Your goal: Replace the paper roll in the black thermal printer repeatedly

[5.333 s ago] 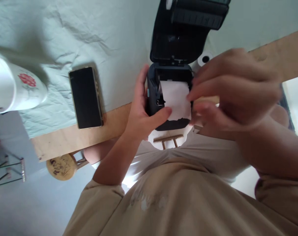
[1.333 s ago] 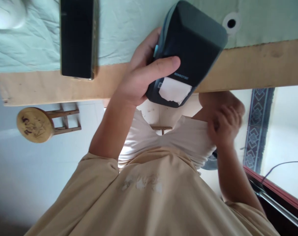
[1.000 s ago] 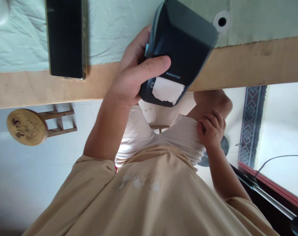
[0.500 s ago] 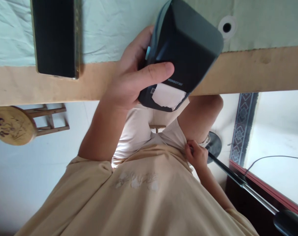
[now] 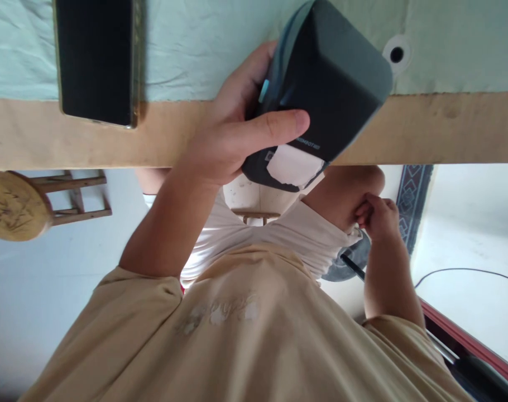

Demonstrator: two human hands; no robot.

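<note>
A dark label printer (image 5: 325, 84) with its lid down hangs slantwise in front of me, over the worktop's (image 5: 430, 127) bare wooden edge; I can't tell whether its underside touches the wood. From its near end pokes a piece of white paper (image 5: 293, 166) with a ragged edge, just below the small maker's lettering. The person's left hand (image 5: 248, 131) has a firm grip on the printer's side, thumb across the top. The right hand (image 5: 378, 215) sits by the bare right thigh near the knee, fingers curled in; whether anything is pinched there I can't make out.

Just beside the printer's far right corner, a white paper roll (image 5: 406, 57) lies on the pale green cloth (image 5: 187, 44). Well to the left, a phone (image 5: 97, 56) with a dark screen lies half on the cloth, half on the wood. Below that edge I see white shorts (image 5: 258, 237), a beige T-shirt (image 5: 237, 357), and, off to the left, a round wooden stool (image 5: 17, 206) with a drawing on its seat.
</note>
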